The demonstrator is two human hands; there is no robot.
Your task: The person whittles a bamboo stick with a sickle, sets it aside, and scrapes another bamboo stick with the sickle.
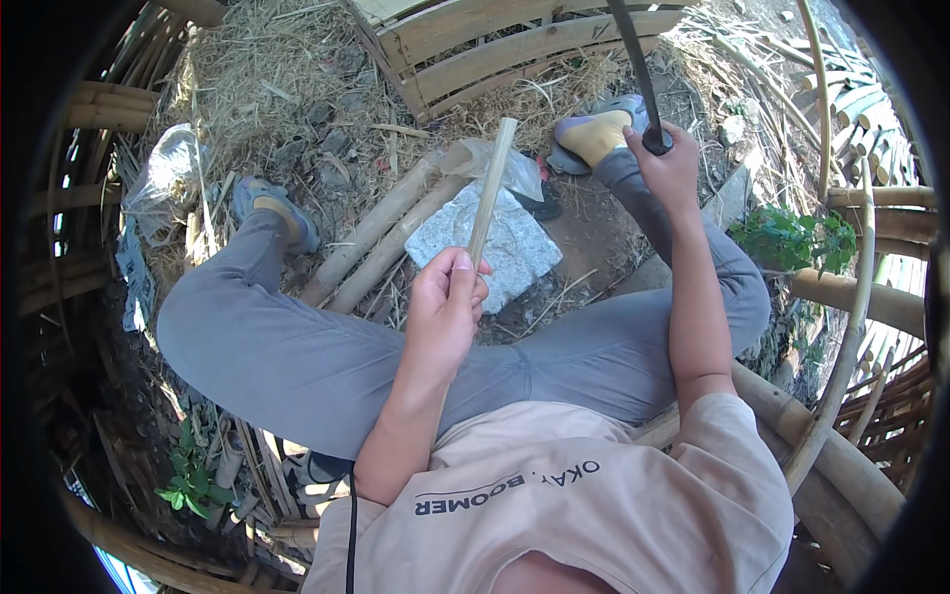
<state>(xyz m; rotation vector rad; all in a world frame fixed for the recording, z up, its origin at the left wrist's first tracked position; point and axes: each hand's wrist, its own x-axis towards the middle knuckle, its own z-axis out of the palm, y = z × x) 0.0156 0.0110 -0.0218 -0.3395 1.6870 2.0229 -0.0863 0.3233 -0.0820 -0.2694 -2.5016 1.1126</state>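
Observation:
My left hand (pixel 447 294) is closed round a pale, narrow bamboo strip (pixel 492 188). The strip's upper end slants up and away over a rough, light grey stone block (pixel 524 252), and its lower end runs behind my wrist. Off to the right, my right hand (pixel 668 170) grips the thick end of a long, dark, blade-like tool (pixel 633 54). This tool rises past the picture's top edge, so its far end is out of view. It is apart from the bamboo strip. The stone lies on the ground between my spread legs.
Two bamboo poles (pixel 381 238) lie left of the stone, near a clear plastic bag (pixel 170 188). A slatted bamboo frame (pixel 515 49) stands ahead. Bamboo rails (pixel 871 302) and a leafy plant (pixel 797 238) are at the right. Straw (pixel 262 74) covers the ground at the far left.

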